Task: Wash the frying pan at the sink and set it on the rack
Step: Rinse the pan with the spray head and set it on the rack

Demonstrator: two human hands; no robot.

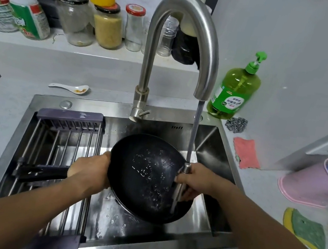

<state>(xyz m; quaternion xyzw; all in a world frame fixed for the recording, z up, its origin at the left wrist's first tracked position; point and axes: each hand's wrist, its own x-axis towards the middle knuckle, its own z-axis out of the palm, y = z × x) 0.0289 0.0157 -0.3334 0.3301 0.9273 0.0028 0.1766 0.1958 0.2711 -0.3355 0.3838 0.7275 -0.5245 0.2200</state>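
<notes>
- Pan (149, 178): tilted over the sink (209, 150), inside facing up, wet, beads of water on it. Looks mid-rinse; no suds visible.
- Water stream (194, 129) from the tap (188, 19) lands at the pan's 3 o'clock edge, by the handle joint.
- Right hand (194, 182): fingers wrapped around the handle at 3 o'clock.
- Left hand (89, 171): grips the rim at 9 o'clock; fingertips hidden behind the pan.
- Left to do: finish rinsing, then move to the rack (62, 146), just beside at 9 o'clock.
</notes>
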